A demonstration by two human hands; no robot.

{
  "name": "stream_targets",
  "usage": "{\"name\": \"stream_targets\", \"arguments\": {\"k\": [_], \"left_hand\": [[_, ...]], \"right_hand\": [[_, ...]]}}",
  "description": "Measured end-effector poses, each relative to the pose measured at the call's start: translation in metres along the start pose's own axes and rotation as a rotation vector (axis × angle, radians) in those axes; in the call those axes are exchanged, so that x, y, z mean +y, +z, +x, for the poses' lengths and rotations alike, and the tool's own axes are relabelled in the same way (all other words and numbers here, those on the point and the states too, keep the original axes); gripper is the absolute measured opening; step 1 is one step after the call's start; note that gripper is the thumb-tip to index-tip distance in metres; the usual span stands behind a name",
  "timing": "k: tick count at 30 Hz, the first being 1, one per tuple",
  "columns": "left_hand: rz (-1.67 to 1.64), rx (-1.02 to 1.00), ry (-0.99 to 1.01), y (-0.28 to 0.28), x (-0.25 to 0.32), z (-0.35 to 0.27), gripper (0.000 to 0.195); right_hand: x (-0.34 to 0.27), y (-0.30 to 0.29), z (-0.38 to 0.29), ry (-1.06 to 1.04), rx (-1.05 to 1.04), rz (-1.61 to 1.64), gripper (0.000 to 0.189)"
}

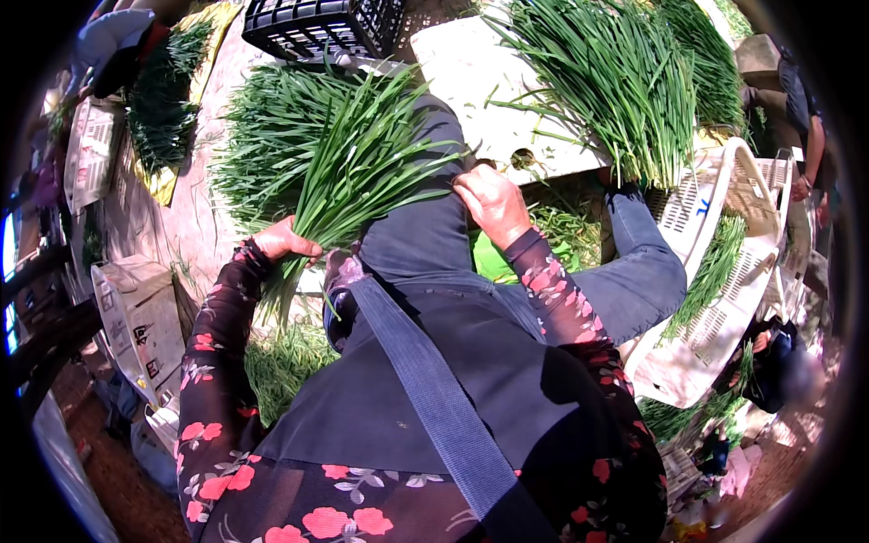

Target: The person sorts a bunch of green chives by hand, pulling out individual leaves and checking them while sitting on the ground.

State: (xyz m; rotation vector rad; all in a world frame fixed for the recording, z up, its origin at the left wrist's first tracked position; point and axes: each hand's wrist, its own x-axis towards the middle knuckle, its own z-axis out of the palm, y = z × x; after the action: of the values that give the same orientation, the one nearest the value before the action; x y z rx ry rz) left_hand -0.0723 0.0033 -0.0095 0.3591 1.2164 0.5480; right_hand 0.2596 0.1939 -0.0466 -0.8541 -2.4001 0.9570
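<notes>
My left hand (288, 243) is closed around the pale stem ends of a bunch of long flat green leaves, likely garlic chives (353, 170). The leaf tips fan out up and to the right, over my trousered leg. Close to those tips is my right hand (495, 206), its thumb and fingers drawn together; whether a thin leaf is pinched there is hidden. Behind the held bunch lies a pile of the same greens (271, 129). Another large pile (604, 81) rests on a white board (461, 75) at the upper right.
A black plastic crate (299, 30) stands beyond the left pile. White plastic baskets (713, 332) sit at my right, with greens inside one. Loose trimmings (288, 370) lie below my left hand. A white container (139, 319) is farther left. Other people work at both sides.
</notes>
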Motion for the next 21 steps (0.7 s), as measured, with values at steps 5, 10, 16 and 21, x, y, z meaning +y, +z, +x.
{"name": "stream_targets", "arguments": {"k": [5,10,16,21], "left_hand": [[0.009,0.008,0.017,-0.001,-0.002,0.002,0.032],[-0.003,0.028,-0.003,-0.003,-0.006,0.000,0.029],[-0.024,-0.025,0.014,-0.007,-0.006,0.000,0.038],[-0.020,-0.044,0.048,-0.001,-0.006,-0.004,0.039]], "right_hand": [[0.026,0.012,-0.011,0.774,0.131,0.543,0.010],[0.002,-0.022,-0.002,0.281,0.163,0.337,0.023],[-0.008,0.004,0.001,-0.051,0.096,0.143,0.010],[-0.003,0.009,0.002,0.816,0.295,1.202,0.015]]}}
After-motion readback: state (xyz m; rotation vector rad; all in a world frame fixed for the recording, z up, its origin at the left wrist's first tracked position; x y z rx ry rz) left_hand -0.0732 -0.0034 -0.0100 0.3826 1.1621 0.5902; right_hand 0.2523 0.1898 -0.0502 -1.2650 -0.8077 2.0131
